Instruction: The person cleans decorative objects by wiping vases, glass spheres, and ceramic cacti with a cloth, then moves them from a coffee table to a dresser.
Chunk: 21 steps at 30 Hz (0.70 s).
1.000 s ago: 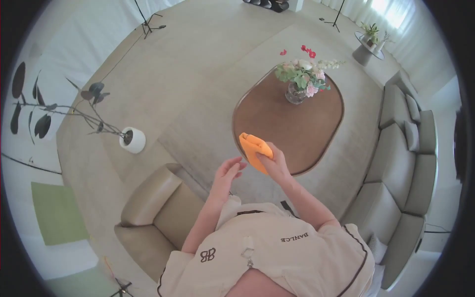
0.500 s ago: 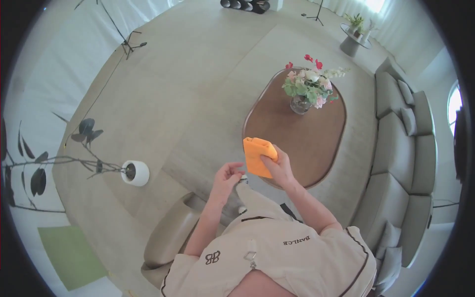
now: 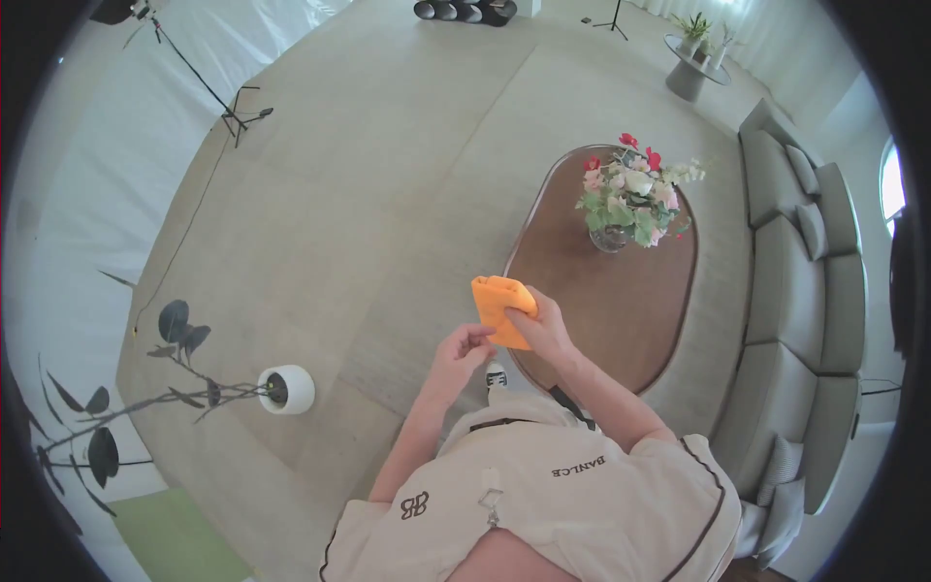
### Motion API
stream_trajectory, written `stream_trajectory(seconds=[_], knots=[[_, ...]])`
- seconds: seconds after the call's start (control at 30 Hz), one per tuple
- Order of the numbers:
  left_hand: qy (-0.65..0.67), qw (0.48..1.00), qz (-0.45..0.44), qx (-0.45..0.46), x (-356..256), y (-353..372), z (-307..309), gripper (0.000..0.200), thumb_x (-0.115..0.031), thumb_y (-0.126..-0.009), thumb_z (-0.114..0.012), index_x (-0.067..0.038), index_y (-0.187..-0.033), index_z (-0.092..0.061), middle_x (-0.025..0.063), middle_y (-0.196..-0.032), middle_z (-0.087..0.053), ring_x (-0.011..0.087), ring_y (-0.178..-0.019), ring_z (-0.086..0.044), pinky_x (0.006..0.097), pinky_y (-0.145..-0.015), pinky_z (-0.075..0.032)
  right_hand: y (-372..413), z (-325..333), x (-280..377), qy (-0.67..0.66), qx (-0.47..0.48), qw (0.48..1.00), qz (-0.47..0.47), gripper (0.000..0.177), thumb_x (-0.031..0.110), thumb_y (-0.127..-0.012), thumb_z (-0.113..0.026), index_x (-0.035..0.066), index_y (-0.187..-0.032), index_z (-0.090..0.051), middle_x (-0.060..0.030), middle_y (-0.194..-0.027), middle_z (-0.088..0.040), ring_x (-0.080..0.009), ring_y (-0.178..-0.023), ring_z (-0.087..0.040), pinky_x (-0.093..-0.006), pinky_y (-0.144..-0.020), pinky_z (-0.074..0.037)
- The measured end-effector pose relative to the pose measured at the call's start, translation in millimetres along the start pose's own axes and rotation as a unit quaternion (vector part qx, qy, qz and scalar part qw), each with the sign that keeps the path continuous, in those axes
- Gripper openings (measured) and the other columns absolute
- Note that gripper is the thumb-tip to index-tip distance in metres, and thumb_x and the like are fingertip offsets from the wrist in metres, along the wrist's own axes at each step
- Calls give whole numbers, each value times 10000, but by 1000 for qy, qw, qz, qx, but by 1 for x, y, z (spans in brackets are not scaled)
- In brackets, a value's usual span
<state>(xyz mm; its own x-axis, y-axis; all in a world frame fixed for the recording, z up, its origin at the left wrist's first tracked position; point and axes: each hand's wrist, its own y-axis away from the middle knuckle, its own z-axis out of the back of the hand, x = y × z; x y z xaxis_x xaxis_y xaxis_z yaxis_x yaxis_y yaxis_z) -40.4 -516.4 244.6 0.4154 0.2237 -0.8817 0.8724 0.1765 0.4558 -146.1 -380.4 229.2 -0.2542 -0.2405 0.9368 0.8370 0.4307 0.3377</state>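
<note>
My right hand (image 3: 545,328) is closed around a folded orange cloth (image 3: 502,303), its thumb pressed across the near face. The cloth is held up in front of my body, just left of the table's near end. My left hand (image 3: 460,357) is at the lower left edge of the cloth, its fingers loosely bent and apart. Whether those fingertips touch the cloth is hard to tell.
A brown wooden coffee table (image 3: 562,262) stands ahead with a glass vase of flowers (image 3: 626,194). A grey sofa (image 3: 786,281) lines the right. On the left are a white plant pot (image 3: 294,389) and a tripod stand (image 3: 235,118).
My left hand has come up and right, close to the cloth. The cloth stays in my right hand. The room has shifted in view, and the seat at lower left has left it.
</note>
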Motion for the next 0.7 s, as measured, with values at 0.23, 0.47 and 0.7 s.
stream_trajectory(seconds=[0.23, 0.47, 0.7], knots=[[-3, 999, -3, 32, -11, -54, 30, 261, -87, -863, -519, -73, -1111, -600, 42, -930, -587, 151, -839, -606, 261, -813, -480, -43, -12, 18, 13, -31, 999, 9, 179, 168, -789, -521, 105, -935, -603, 36, -787, -533, -94, -713, -456, -232, -641, -374], [-35, 995, 11, 93, -38, -102, 62, 245, -76, -860, -523, -74, -1092, -605, 45, -898, -587, 153, -825, -595, 272, -788, -480, -77, -33, 24, -4, -85, 996, -7, 205, 164, -789, -515, 101, -959, -612, 22, -796, -542, -102, -716, -452, -234, -651, -369], [-59, 996, -3, 73, -83, -147, 109, 294, -116, -843, -561, -74, -1134, -563, 34, -946, -587, 114, -867, -551, 257, -768, -459, -103, -70, 55, -43, -161, 986, -7, 236, 194, -808, -550, 88, -1018, -575, 1, -876, -544, -115, -772, -471, -244, -672, -383]])
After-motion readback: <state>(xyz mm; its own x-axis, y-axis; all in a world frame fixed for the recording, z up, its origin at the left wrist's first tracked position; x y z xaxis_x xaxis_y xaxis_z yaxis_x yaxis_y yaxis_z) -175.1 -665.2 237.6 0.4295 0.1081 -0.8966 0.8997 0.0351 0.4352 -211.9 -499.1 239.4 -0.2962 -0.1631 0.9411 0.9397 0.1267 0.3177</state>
